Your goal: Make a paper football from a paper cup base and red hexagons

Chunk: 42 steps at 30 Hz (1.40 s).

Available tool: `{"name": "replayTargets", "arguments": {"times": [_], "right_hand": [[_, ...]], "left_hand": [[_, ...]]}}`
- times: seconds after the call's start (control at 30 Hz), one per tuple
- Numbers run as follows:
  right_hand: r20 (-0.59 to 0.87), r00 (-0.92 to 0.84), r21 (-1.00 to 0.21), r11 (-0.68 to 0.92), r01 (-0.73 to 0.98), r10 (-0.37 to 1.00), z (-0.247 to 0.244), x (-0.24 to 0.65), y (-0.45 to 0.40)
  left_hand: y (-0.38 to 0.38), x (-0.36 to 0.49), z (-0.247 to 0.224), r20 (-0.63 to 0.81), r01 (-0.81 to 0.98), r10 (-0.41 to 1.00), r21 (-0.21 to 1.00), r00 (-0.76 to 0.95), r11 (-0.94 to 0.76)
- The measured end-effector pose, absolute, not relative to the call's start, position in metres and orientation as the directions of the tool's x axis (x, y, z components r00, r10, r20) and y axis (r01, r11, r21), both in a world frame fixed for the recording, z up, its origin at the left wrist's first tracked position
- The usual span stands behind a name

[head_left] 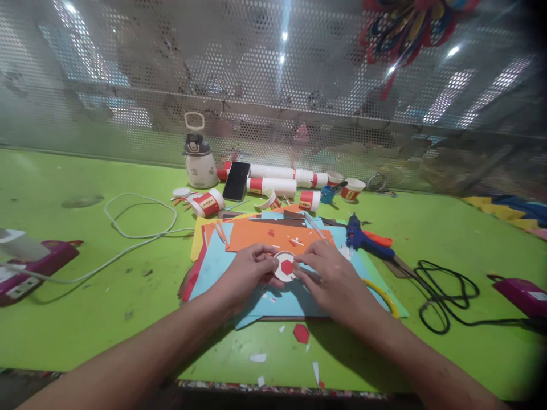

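Note:
A small round white disc (280,273) with a raised rim, like a cup bottom, is held above light blue paper (213,273). A red hexagon (287,267) lies on its face. My left hand (252,267) grips the disc's left edge between thumb and fingers. At its right edge, my right hand (327,270) is pinched, with fingertips touching the disc beside the hexagon; a thin grey tool shows below those fingers. Orange paper (248,234) with red and white scraps lies behind the hands. Another red hexagon (301,333) rests on the green table (149,330).
A blue glue gun (367,242), orange-handled scissors (378,238) and a black cord (431,290) are at right. Behind are paper cups (208,202), a phone (236,181) and a bottle (200,168). Purple power strips (51,262) lie left and right.

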State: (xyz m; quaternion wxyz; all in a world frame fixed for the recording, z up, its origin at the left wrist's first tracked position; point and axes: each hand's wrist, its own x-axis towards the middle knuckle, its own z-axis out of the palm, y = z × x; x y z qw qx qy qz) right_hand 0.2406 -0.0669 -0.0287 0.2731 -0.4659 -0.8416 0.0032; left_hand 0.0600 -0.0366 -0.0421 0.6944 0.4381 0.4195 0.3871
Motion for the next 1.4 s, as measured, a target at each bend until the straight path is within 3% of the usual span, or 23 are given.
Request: {"name": "replayTargets", "arguments": {"times": [0.2,0.37,0.57,0.7,0.9,1.17,1.4], "right_hand": [[0.396,-0.453,-0.218,0.561,0.799,0.799,-0.030,0.233,-0.070],[0.408,-0.433,-0.260,0.557,0.789,0.804,-0.038,0.229,-0.070],[0.439,-0.401,-0.357,0.565,0.744,0.804,-0.037,0.229,-0.071],[0.495,-0.237,-0.484,0.492,0.724,0.836,-0.028,0.234,-0.071],[0.345,-0.116,-0.672,0.332,0.663,0.931,-0.025,0.239,-0.062],[0.270,-0.068,-0.722,0.249,0.646,0.960,-0.032,0.236,-0.059],[0.242,-0.063,-0.758,0.229,0.611,0.968,-0.035,0.236,-0.056]], "left_hand": [[-0.039,0.060,-0.044,-0.244,-0.147,0.899,0.938,0.363,0.313],[-0.039,0.062,-0.047,-0.258,-0.198,0.894,0.917,0.365,0.346],[-0.038,0.063,-0.044,-0.274,-0.217,0.900,0.908,0.339,0.358],[-0.038,0.064,-0.043,-0.257,-0.238,0.914,0.911,0.313,0.338],[-0.041,0.064,-0.040,-0.217,-0.164,0.926,0.947,0.308,0.276],[-0.045,0.066,-0.035,-0.251,-0.085,0.915,0.953,0.316,0.291],[-0.048,0.066,-0.035,-0.263,-0.119,0.901,0.940,0.345,0.320]]}}
